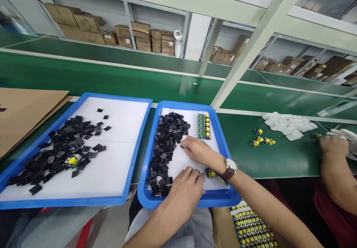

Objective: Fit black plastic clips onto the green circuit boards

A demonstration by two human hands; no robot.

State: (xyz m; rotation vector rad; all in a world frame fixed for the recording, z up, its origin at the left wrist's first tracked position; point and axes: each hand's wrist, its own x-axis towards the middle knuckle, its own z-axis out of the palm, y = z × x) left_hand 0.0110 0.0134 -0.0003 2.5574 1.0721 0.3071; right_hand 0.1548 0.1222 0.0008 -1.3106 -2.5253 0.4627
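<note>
Black piece [182,146] | right grip [198,151]: pinched on it | left grip [184,187]: curled

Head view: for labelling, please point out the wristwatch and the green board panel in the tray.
Wristwatch [231,165]: head view, on its dial.
Green board panel [203,126]: head view, middle of its face.

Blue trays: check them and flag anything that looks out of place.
A single yellow-and-green board lies among the loose black pieces in the left tray. It looks stray because no other board shows there, whereas the right tray has a neat block of boards apart from its heap.
</note>
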